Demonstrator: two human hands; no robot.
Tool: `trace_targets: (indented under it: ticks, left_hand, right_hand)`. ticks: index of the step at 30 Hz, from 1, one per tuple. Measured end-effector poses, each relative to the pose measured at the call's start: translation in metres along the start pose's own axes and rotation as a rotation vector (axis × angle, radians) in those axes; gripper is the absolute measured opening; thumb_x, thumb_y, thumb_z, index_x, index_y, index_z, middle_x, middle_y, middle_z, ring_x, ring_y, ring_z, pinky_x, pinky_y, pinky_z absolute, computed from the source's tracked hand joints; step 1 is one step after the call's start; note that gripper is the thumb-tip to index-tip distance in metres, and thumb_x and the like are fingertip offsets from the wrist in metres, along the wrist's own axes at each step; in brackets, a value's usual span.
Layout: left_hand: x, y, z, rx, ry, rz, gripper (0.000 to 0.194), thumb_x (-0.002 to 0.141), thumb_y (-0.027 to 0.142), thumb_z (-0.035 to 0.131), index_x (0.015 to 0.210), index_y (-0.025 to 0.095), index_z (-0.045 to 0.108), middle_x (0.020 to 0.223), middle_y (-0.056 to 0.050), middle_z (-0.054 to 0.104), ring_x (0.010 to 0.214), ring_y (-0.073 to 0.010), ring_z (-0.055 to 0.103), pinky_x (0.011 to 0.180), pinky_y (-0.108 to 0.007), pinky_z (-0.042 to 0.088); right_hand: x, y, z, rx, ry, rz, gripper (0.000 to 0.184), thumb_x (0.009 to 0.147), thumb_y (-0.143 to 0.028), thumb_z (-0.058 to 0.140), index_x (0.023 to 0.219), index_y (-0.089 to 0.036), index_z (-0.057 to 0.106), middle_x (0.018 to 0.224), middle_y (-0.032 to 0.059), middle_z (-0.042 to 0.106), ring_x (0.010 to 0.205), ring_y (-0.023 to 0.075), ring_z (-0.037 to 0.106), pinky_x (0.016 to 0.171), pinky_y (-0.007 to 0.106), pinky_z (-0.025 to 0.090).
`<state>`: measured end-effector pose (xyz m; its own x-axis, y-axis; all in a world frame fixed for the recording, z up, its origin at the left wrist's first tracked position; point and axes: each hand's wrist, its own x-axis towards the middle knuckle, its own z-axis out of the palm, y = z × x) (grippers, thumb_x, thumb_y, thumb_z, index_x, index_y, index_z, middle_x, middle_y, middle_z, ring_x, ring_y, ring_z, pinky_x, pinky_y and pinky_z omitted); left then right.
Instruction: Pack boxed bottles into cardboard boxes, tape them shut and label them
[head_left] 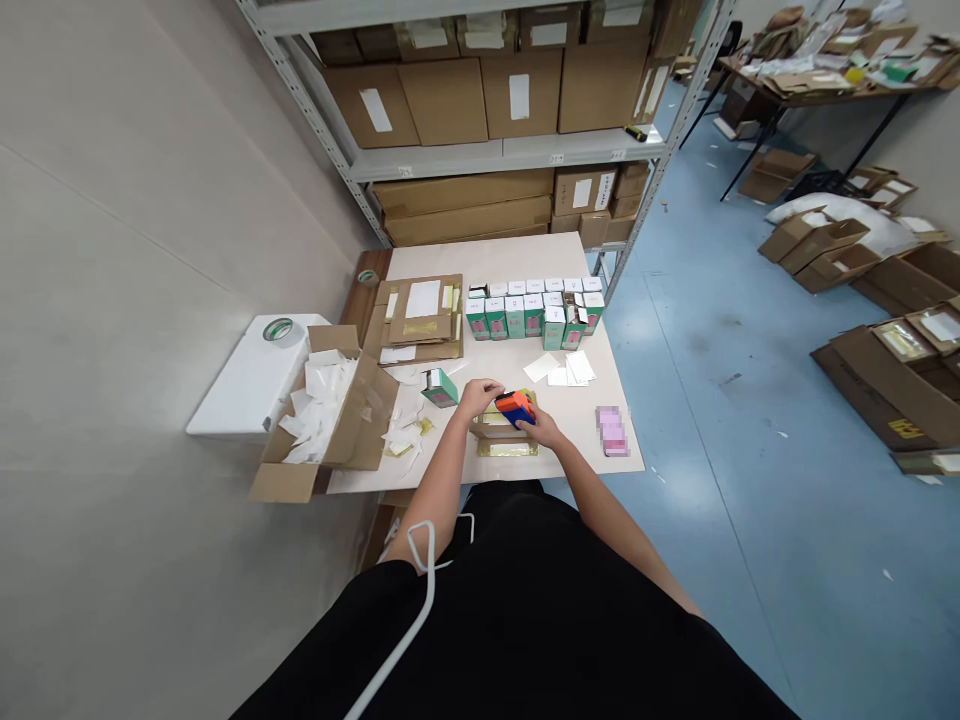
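Note:
My right hand [541,428] is wrapped round an orange-and-blue tape dispenser [516,408], tilted over a small cardboard box [492,428]. Close to the dispenser's left end is my left hand [480,395], its fingers drawn together; what they pinch, if anything, is too small to make out. Yellowish tape [508,450] shows on the box's near side. Left of my left hand, a single green-and-white carton [440,388] rests tilted on the table. Beyond my hands, white paper slips [570,369] lie near rows of similar green-and-white cartons [515,318].
An open cardboard box [360,415] full of white paper scraps stands at the left. Flattened cardboard [420,312] lies behind it. Pink slips [613,432] sit at the table's right edge. A metal shelf [487,155] with brown boxes rises at the back.

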<state>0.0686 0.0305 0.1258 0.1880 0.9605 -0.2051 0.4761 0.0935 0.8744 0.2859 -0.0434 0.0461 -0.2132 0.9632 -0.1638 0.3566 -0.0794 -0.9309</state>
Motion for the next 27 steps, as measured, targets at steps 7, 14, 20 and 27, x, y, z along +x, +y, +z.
trace_targets:
  ticks: [7, 14, 20, 27]
  left_hand:
    - [-0.004, -0.007, -0.003, -0.052, 0.005, -0.004, 0.025, 0.077, 0.040, 0.074, 0.084, 0.017, 0.081, 0.089, -0.009, 0.081, 0.087, -0.0240, 0.073, 0.084, -0.035, 0.056]
    - [-0.009, -0.021, -0.003, -0.059, 0.120, -0.039, 0.025, 0.078, 0.041, 0.071, 0.083, 0.018, 0.080, 0.085, -0.008, 0.080, 0.082, -0.0235, 0.073, 0.081, -0.035, 0.056]
    - [-0.014, -0.022, -0.006, -0.009, 0.163, -0.002, 0.024, 0.081, 0.041, 0.063, 0.076, 0.020, 0.074, 0.077, -0.005, 0.076, 0.075, -0.0211, 0.070, 0.076, -0.032, 0.054]
    - [-0.017, -0.018, -0.014, 0.069, 0.256, -0.005, 0.024, 0.083, 0.040, 0.060, 0.079, 0.020, 0.072, 0.077, -0.005, 0.075, 0.075, -0.0204, 0.067, 0.074, -0.031, 0.051]
  right_hand:
    - [-0.003, -0.011, 0.004, -0.070, 0.068, 0.029, 0.055, 0.084, -0.059, 0.074, 0.127, -0.027, 0.065, 0.110, 0.0074, 0.075, 0.098, 0.0314, 0.071, 0.085, 0.042, 0.054]
    - [0.000, -0.009, 0.004, -0.098, 0.118, 0.028, 0.058, 0.078, -0.064, 0.079, 0.122, -0.028, 0.066, 0.106, 0.0064, 0.075, 0.098, 0.0312, 0.071, 0.084, 0.041, 0.054]
    - [0.003, -0.013, 0.002, -0.086, 0.105, 0.005, 0.051, 0.076, -0.064, 0.080, 0.109, -0.026, 0.070, 0.097, 0.0048, 0.075, 0.089, 0.0276, 0.070, 0.081, 0.039, 0.054]
    - [0.003, -0.028, -0.011, -0.019, 0.104, -0.021, 0.047, 0.076, -0.058, 0.081, 0.110, -0.026, 0.074, 0.103, 0.0053, 0.077, 0.095, 0.0289, 0.071, 0.086, 0.040, 0.054]
